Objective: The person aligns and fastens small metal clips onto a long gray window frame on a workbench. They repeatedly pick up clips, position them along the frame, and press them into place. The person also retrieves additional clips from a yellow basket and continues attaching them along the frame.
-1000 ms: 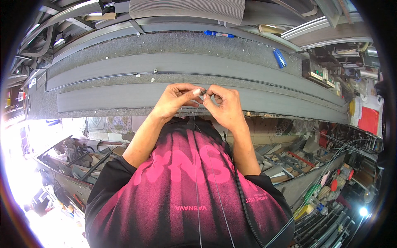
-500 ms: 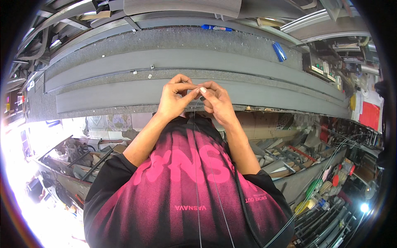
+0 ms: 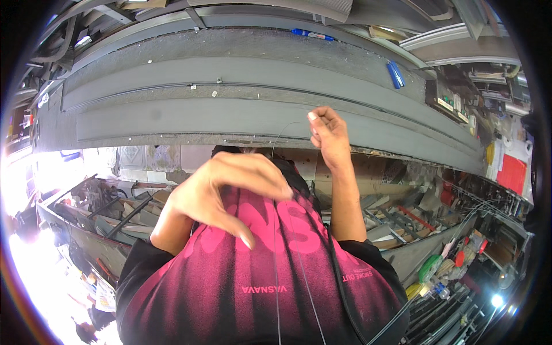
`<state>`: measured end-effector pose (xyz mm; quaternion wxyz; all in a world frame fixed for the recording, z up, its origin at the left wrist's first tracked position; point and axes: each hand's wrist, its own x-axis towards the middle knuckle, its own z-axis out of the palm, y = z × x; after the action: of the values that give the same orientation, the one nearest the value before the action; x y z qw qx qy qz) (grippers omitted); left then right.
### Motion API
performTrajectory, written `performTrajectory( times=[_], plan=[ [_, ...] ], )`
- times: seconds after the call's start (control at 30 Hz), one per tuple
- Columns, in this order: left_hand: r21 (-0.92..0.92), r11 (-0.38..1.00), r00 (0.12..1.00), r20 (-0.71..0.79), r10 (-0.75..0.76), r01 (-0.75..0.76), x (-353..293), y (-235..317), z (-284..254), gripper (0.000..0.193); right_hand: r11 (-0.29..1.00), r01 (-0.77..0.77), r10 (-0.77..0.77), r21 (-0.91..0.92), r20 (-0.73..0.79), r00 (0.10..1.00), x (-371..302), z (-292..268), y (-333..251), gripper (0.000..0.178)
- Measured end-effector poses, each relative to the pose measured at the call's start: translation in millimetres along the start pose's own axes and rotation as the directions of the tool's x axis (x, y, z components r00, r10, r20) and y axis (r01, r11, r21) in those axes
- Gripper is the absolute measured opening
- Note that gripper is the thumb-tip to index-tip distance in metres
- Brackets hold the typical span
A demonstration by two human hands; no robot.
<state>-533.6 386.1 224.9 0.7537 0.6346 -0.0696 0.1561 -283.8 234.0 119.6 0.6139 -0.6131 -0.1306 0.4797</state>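
Above the pink-and-black shirt, my left hand (image 3: pixel 233 187) is open, its thumb and fingers apart with nothing between them. My right hand (image 3: pixel 329 137) is raised over the bench's front part, thumb pinched against the curled fingers. A thin cord (image 3: pixel 283 127) arcs up toward that pinch; its last bit by the fingertips is too fine to follow. Thin lines also run down over the shirt front. Beneath and beyond the right hand lie long flat grey strips (image 3: pixel 190 118), side by side along the bench, with a narrow dark line between them.
A blue marker (image 3: pixel 312 35) lies at the bench's back and a blue tool (image 3: pixel 395 75) at right. Small white bits (image 3: pixel 214 94) dot the strips. A control box (image 3: pixel 451 103) stands at the right end. Bins of scrap (image 3: pixel 115 215) flank me; a red sheet (image 3: pixel 510 175) is far right.
My hands were together at the fingertips over the front strip. The left has let go and come down toward my chest, opening; the right has moved right, still pinched.
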Motion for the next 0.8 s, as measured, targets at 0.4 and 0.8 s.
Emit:
performTrajectory(
  times=[0.4,0.8],
  plan=[
    [-0.354,0.87,0.854,-0.269,-0.445,0.342,-53,7,-14,0.011,0.989,0.118,-0.125,-0.086,-0.082,0.989,2,-24,2,0.021],
    [0.518,0.134,0.484,-0.633,-0.604,0.845,-136,-67,-29,0.044,0.689,0.432,-0.238,-0.583,0.381,0.894,3,-35,-39,0.02]
  ],
)
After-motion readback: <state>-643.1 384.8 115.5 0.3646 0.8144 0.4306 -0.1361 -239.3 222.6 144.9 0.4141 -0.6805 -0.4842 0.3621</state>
